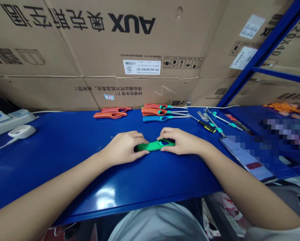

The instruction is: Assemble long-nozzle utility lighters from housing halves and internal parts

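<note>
A green plastic lighter handle point(153, 145) lies flat on the blue table point(64, 150) in front of me. My left hand point(125, 145) is closed over its left end. My right hand point(181, 140) is curled over its right end, fingers pressing on the trigger opening. Both hands rest on the table top.
Behind the hands lie orange handle shells point(112, 113), assembled orange and blue long-nose lighters point(162, 113), and a screwdriver and metal tubes point(212, 124). A phone point(247, 159) lies at the right. A white device point(21, 131) with a cable sits at the left. Cardboard boxes point(130, 50) wall the back.
</note>
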`<state>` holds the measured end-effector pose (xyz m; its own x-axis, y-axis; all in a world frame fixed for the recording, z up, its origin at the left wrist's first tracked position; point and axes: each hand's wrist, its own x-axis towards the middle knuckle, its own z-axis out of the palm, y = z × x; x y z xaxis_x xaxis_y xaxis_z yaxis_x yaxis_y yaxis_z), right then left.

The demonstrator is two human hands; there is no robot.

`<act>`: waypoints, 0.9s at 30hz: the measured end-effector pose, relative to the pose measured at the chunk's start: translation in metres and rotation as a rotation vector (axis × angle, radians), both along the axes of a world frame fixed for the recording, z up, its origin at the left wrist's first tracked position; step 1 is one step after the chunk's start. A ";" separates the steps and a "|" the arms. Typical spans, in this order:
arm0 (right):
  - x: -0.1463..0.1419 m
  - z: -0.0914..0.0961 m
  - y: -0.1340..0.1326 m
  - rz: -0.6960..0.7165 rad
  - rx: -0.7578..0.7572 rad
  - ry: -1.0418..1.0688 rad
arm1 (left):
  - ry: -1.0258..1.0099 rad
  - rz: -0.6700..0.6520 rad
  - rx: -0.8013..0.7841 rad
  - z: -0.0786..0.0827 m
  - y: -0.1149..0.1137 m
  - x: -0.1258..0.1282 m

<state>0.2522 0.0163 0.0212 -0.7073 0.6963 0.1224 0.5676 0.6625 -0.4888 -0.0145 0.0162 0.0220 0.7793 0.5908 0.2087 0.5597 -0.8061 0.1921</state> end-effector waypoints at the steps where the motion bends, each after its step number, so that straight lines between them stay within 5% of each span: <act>1: -0.001 0.000 0.000 -0.011 -0.007 -0.006 | 0.006 0.011 -0.009 0.000 0.000 0.000; 12: -0.002 -0.003 -0.002 -0.002 0.108 -0.129 | 0.164 0.002 0.192 -0.001 -0.003 0.006; 22: -0.002 -0.003 0.002 0.037 0.102 -0.032 | 0.035 0.018 0.248 -0.009 0.001 0.003; 27: 0.008 0.000 0.008 -0.050 0.222 -0.096 | 0.022 0.062 0.270 -0.008 0.007 -0.002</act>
